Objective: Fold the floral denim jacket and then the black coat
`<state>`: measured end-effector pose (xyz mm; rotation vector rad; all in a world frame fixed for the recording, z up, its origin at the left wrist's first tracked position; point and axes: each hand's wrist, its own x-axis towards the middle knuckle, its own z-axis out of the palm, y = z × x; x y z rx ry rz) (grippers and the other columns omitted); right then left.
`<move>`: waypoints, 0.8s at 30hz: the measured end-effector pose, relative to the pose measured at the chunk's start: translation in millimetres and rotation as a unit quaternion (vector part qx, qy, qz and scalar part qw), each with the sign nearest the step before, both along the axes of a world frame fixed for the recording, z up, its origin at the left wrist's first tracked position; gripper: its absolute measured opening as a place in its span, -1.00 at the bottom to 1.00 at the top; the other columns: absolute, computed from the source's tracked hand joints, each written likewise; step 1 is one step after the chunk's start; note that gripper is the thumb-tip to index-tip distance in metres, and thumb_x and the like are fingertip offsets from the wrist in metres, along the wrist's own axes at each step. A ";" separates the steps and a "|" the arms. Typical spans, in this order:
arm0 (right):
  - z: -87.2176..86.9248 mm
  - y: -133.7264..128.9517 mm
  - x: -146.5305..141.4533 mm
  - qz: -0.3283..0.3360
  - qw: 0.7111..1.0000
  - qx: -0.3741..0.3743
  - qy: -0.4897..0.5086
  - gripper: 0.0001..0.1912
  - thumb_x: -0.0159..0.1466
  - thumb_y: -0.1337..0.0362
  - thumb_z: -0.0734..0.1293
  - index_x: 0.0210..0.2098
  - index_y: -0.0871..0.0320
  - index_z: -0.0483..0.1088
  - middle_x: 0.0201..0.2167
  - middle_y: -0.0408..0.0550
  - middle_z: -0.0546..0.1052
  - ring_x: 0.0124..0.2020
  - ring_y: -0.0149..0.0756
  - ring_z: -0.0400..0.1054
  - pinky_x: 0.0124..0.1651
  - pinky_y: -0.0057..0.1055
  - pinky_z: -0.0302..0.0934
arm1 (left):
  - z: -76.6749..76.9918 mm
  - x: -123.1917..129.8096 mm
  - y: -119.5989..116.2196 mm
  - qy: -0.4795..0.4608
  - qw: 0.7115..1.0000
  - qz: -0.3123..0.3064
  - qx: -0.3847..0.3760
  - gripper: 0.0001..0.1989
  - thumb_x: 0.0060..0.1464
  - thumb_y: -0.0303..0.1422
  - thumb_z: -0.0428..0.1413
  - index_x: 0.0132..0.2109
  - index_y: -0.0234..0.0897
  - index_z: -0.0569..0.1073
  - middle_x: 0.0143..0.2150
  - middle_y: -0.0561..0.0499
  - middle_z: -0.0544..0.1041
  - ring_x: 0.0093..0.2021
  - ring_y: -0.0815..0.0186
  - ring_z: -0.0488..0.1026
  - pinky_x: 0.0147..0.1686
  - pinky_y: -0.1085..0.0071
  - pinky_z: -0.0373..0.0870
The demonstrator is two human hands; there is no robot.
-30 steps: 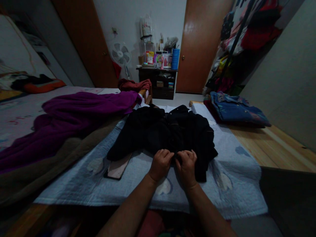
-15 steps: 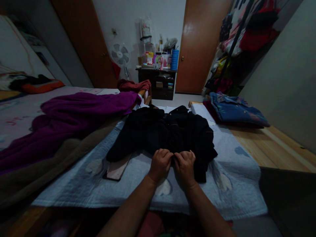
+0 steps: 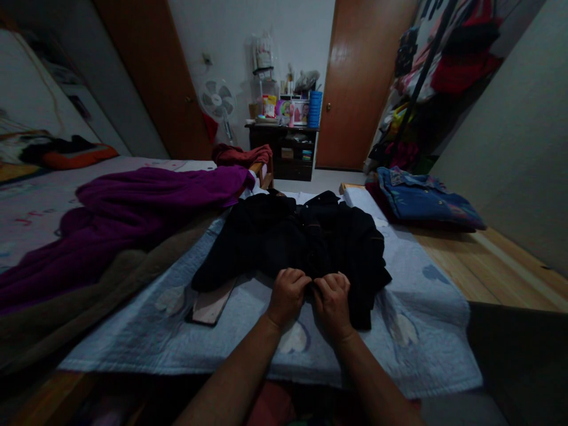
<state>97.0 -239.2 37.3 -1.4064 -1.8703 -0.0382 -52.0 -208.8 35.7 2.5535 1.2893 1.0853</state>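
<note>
From where I stood, the black garment [image 3: 270,236] lay bunched across the middle of the frame, on a pale blue quilt [image 3: 248,346] patterned with white hearts. At its near edge, just below centre, the left hand [image 3: 287,299] and the right hand [image 3: 333,300] were side by side, knuckles up. Each grip was closed on the dark cloth, pinching it between thumb and fingers, with a narrow gap between the hands. A flat pinkish object with a dark edge [image 3: 210,307] poked out from under the garment, lower left of centre. A purple blanket [image 3: 146,198] sprawled over the left of the frame; a folded blue denim garment [image 3: 428,195] lay on a pile at the right.
</note>
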 end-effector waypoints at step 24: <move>40.3 99.8 18.5 -0.074 0.977 -0.199 -0.023 -0.68 0.12 0.32 0.28 -0.11 0.20 0.30 -0.22 0.11 0.47 -0.20 -0.10 0.40 -0.18 -0.30 0.21 | 57.4 21.7 48.2 0.054 0.977 0.114 -0.175 -0.83 0.05 -0.38 0.08 -0.16 -0.23 0.41 -0.19 -0.05 0.47 -0.19 0.22 0.43 -0.22 0.38 0.29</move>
